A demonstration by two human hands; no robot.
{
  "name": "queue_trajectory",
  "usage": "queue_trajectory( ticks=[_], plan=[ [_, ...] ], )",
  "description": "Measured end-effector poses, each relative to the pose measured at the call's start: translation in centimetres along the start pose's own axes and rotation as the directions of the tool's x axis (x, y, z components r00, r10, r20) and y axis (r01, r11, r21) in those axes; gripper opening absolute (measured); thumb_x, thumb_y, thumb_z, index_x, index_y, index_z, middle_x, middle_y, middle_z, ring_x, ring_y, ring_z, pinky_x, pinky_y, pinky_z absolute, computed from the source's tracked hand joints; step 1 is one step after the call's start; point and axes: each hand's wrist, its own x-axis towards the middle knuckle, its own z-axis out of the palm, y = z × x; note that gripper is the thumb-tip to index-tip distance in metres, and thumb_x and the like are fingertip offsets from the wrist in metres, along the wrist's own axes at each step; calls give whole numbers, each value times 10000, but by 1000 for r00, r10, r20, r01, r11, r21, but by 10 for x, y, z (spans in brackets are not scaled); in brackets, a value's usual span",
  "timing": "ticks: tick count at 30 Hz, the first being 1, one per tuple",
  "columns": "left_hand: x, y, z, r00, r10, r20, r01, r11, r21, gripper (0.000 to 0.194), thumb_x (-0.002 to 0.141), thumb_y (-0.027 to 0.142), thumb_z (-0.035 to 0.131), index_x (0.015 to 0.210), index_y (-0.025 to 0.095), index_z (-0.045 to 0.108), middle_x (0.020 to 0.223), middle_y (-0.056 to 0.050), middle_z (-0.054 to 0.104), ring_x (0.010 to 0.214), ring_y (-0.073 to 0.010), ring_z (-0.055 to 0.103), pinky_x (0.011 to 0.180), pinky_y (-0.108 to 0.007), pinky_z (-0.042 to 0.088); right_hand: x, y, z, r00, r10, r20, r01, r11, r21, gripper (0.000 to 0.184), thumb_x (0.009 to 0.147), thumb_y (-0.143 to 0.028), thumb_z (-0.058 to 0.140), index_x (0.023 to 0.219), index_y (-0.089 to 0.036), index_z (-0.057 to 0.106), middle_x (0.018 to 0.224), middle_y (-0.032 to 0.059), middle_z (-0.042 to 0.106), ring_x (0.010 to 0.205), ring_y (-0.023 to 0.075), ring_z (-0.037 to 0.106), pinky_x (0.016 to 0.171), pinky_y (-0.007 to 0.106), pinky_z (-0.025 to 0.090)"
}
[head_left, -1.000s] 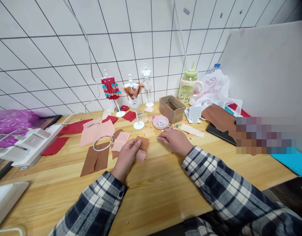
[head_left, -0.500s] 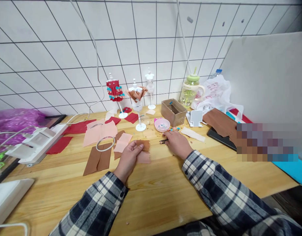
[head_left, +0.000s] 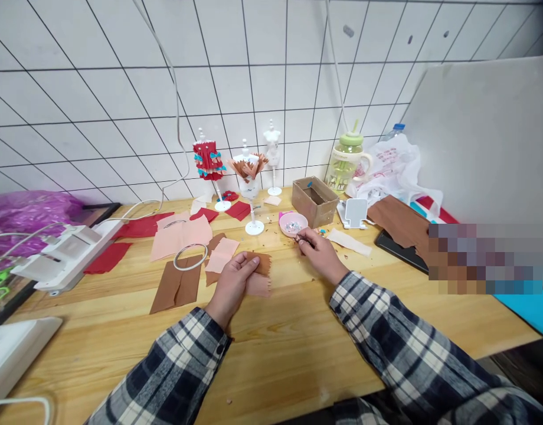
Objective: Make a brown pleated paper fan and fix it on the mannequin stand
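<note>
My left hand (head_left: 236, 282) pinches a thin brown piece (head_left: 263, 264) with a zigzag edge, paper or cloth, over a pink piece (head_left: 258, 285) cut the same way. To its right, my right hand (head_left: 316, 248) is closed beside a pink bowl (head_left: 293, 223) of small shiny bits. A small dark tool shows only faintly at its fingertips; its kind is hidden. Behind the hands, a small white dress form (head_left: 249, 189) wears brown and pink pointed pieces. Another dress form (head_left: 209, 159) has a red dress with blue bows, and a third (head_left: 272, 144) is bare.
Brown sheets (head_left: 176, 286), pink sheets (head_left: 183, 233) and red sheets (head_left: 107, 258) lie left, with a metal ring (head_left: 190, 257). A cardboard box (head_left: 314, 202), phone stand (head_left: 355, 212) and green-lidded bottle (head_left: 344, 162) stand at the back. A power strip (head_left: 72, 254) sits far left.
My right hand has turned and lifted slightly, fingertips now closer to the bowl. The dark tool that lay by its fingers has left the tabletop. My left hand keeps its hold.
</note>
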Motion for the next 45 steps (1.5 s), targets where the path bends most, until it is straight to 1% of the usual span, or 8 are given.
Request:
queue_trajectory(
  ticks=[6,11,15,19,27,34,40,45],
  plan=[
    [-1,0,1,1000,6,28,-6,1000,12,289,718,342,785,921,172,669,886,-33,746,759,-169,686,754,-286,522,-2,-9,-5,996,56,76,-35,967,-251,426,812,-577,598,623,-198,550,589,-17,572,581,139,507,549,254,307],
    [-2,2,1,1000,11,22,-12,999,43,271,715,348,783,886,171,670,842,-25,743,729,-161,677,719,-270,515,-7,-19,-4,989,19,148,29,949,-314,389,772,-385,715,1092,-206,585,1037,55,700,896,195,625,725,274,414],
    [-3,3,3,1000,21,-1,-20,999,46,266,707,347,788,868,170,671,783,-10,727,731,-161,670,701,-260,510,-6,-15,-5,978,-15,210,90,933,-349,198,903,-244,525,1073,-182,605,1104,93,689,1001,206,611,808,295,411],
    [-3,4,6,1000,29,-4,-29,1000,13,231,699,318,795,840,174,681,753,7,715,706,-147,654,695,-251,506,-2,-9,-5,971,9,237,40,979,-201,243,952,-304,453,900,-187,658,845,41,720,794,164,616,736,275,420],
    [-4,5,6,1000,5,-4,-5,1000,5,234,700,320,798,848,182,681,752,10,717,690,-145,648,683,-250,498,-5,-6,1,902,62,427,-192,943,270,688,871,-195,517,1514,-264,279,969,26,752,551,86,555,557,207,433],
    [-3,5,7,1000,18,-7,-18,1000,8,229,691,321,800,823,178,679,752,4,715,691,-147,646,683,-250,493,-2,-3,-6,899,141,416,-117,990,-82,229,828,-369,621,725,-179,697,677,12,724,588,120,587,552,219,396],
    [-7,9,7,998,37,40,-39,999,36,217,710,339,789,823,185,686,856,-30,730,803,-181,664,745,-279,508,-7,-14,-6,914,134,383,-124,991,-53,414,833,-450,606,1144,-178,627,766,-1,656,681,141,565,634,249,422],
    [-23,17,20,965,128,231,-175,965,197,152,751,340,761,758,195,715,1349,-106,593,1284,-307,505,1061,-426,402,-11,-31,-3,931,74,357,-202,921,335,321,957,-370,370,1108,-175,575,904,40,680,775,149,603,746,288,493]
  ],
)
